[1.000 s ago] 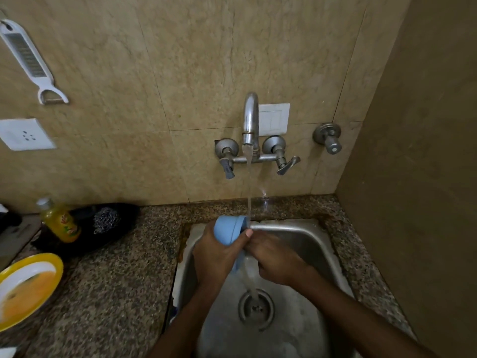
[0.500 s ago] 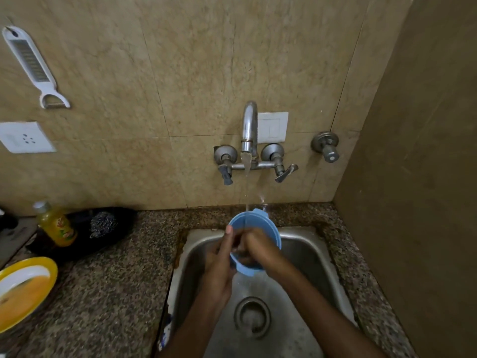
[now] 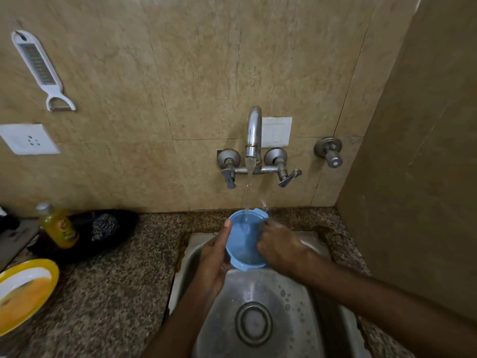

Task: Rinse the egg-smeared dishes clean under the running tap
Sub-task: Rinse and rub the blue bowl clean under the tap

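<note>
Tiled wall, speckled tabletop [image 3: 108, 275], steel sink [image 3: 260, 319]. Risk: wet blue bowl [image 3: 244, 241] slips; stream from tap [image 3: 253, 135] splashes off tilted rim. Bowl over sink, between hands: left hand [image 3: 213, 264] grips left rim, right hand [image 3: 281, 248] clasps right rim. Egg-smeared yellow plate [image 3: 23, 293] waits far left.

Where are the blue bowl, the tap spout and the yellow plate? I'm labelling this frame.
blue bowl [image 3: 244, 244], head view, inner wall of the bowl.
tap spout [image 3: 253, 133], head view, curved chrome neck.
yellow plate [image 3: 51, 275], head view, right rim.
</note>
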